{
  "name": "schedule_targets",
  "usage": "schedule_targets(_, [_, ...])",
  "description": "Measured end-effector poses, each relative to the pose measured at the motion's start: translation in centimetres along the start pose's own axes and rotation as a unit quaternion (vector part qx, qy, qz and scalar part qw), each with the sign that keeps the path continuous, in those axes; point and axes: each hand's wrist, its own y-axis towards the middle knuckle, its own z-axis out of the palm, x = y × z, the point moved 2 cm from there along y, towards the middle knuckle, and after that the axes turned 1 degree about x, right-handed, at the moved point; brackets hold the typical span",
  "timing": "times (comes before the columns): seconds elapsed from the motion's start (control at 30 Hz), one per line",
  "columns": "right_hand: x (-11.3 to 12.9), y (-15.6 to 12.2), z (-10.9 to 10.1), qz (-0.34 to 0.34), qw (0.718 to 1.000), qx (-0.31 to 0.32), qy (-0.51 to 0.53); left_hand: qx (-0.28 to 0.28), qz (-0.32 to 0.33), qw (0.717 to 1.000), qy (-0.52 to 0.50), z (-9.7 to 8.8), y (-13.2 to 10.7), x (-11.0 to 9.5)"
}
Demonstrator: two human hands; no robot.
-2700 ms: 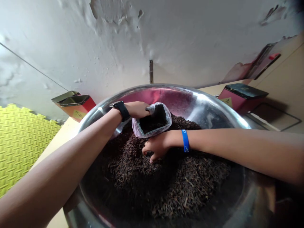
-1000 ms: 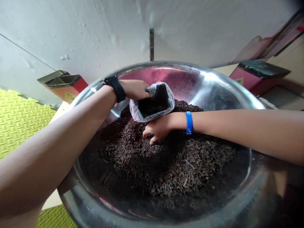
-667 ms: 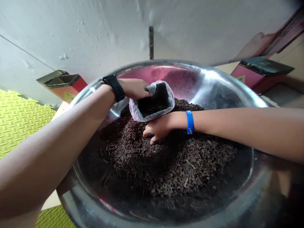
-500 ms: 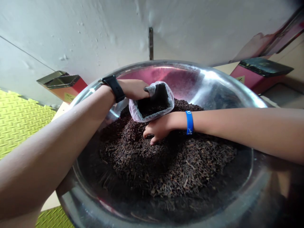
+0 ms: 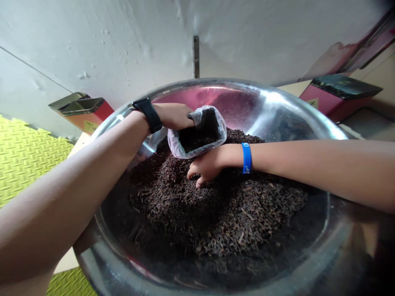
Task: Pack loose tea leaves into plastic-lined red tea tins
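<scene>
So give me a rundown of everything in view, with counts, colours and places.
Bowl: 1, silver, centre
Leaves: one heap, dark brown, in the bowl
Bag: 1, clear, open-mouthed, over the heap
Open tins: seemingly 2, orange-red and olive, left beyond the bowl
Box: 1, red, dark top, right beyond the bowl
Table: 1, cream, under the bowl
Mat: yellow, left
Wall: grey-white, behind
Strip: 1, dark metal, on the wall
Watch: 1, black, left wrist
Wristband: 1, blue, right wrist
Left hand: 1, bare, gripping the bag's edge
Right hand: 1, bare, over the leaves beside the bag
</scene>
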Motion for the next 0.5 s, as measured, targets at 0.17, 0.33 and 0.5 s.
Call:
schedule_targets(0.17, [-0.02,-0.01,0.01,-0.011,0.999,0.014,-0.027,0.000,-0.005,1.000,-0.002,0.10,0.11,0.22])
schedule_targets(0.33, [0.00,-0.04,0.02,-0.004,1.000,0.009,-0.017,0.002,-0.010,1.000,-0.001,0.15,0.16,0.27])
schedule_targets(0.5, [-0.09,-0.01,0.07,-0.009,1.000,-0.002,-0.019,0.001,0.012,1.000,0.012,0.05,-0.11,-0.17])
